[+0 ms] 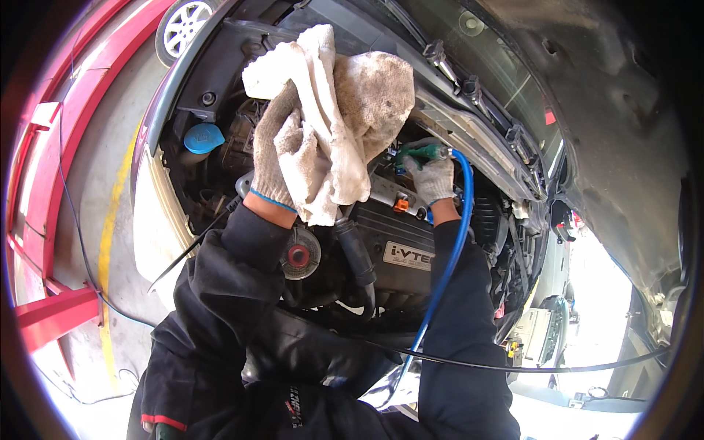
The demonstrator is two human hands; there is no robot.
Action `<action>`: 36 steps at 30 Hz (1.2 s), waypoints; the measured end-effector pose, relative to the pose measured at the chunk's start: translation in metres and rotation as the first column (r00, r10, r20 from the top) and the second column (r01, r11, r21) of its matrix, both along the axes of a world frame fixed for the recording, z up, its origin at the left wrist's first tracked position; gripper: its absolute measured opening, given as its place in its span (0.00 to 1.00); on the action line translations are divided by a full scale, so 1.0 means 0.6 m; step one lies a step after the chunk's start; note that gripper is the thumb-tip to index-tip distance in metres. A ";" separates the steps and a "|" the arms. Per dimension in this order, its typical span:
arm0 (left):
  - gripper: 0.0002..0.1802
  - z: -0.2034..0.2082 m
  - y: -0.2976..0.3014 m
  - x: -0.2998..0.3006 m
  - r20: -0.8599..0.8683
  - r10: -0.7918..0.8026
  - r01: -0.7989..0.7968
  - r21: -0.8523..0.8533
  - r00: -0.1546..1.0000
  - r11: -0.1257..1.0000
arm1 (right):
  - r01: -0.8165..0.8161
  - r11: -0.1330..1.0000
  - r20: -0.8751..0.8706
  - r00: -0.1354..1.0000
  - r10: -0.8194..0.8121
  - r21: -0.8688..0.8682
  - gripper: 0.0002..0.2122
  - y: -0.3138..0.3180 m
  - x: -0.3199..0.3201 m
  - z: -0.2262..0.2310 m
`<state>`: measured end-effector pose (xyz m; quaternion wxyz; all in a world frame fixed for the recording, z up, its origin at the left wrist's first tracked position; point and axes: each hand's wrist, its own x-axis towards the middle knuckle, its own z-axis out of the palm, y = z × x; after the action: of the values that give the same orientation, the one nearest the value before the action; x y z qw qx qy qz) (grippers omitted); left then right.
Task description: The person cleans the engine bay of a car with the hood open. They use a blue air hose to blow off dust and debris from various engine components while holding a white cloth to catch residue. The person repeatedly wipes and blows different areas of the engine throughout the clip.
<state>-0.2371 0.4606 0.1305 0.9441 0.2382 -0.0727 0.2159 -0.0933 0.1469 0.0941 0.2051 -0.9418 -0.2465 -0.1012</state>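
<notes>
My left hand point(271, 161), in a knitted glove, is closed on a bunched whitish towel point(378, 99) held up over the engine bay. Folds of the cloth hide most of its fingers. My right hand point(436, 178), gloved too, grips a green air blow gun point(423, 152) near the far side of the engine. A blue air hose point(458, 257) runs from the gun back toward me along my right forearm. Where the gun's nozzle points I cannot make out. Below both hands lies the black engine cover point(359, 238), with an orange connector point(401, 204) at its far edge.
A raised hood point(616, 110) fills the right side. A reservoir with a blue cap point(203, 138) sits at left, and a round cap with a red center point(298, 256) nearer me. A dark cable point(513, 369) crosses in front. Red metal beams point(84, 110) stand left of the car.
</notes>
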 end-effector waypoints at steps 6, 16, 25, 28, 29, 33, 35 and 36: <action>0.38 -0.014 0.007 0.005 0.009 0.010 -0.010 0.058 1.000 0.998 | 0.161 0.904 0.046 0.987 -0.155 -0.396 0.18 0.006 -0.013 0.028; 0.39 -0.025 0.007 0.010 0.101 -0.032 0.039 -0.069 0.994 0.997 | 0.128 0.992 0.052 0.990 -0.128 0.001 0.17 0.006 -0.022 0.045; 0.40 -0.026 0.008 0.011 0.003 0.018 -0.018 0.043 1.000 0.999 | 0.235 0.941 0.050 0.972 -0.230 -0.245 0.17 0.001 -0.031 0.059; 0.39 -0.025 0.007 0.009 0.070 -0.071 0.076 -0.071 0.995 0.995 | 0.043 0.998 0.116 0.992 -0.047 0.043 0.16 0.010 -0.035 0.060; 0.39 -0.024 0.007 0.009 0.016 0.030 -0.030 0.049 0.999 0.998 | 0.035 0.997 0.138 0.990 -0.026 -0.063 0.16 0.014 -0.034 0.059; 0.38 -0.024 0.006 0.008 -0.008 0.048 -0.048 0.071 0.999 0.996 | 0.051 0.998 0.123 0.991 -0.054 0.026 0.16 0.012 -0.028 0.056; 0.37 -0.023 0.007 0.009 -0.023 0.071 -0.068 0.108 0.997 0.992 | 0.191 0.977 0.046 0.981 -0.187 -0.099 0.16 0.006 -0.024 0.056; 0.37 -0.022 0.008 0.011 -0.012 0.037 -0.036 0.066 0.999 0.997 | 0.212 0.963 0.039 0.977 -0.209 -0.165 0.16 0.004 -0.022 0.055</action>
<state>-0.2307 0.4655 0.1172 0.9321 0.2719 -0.0693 0.2291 -0.1063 0.1491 0.1269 0.1103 -0.9755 -0.1548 -0.1112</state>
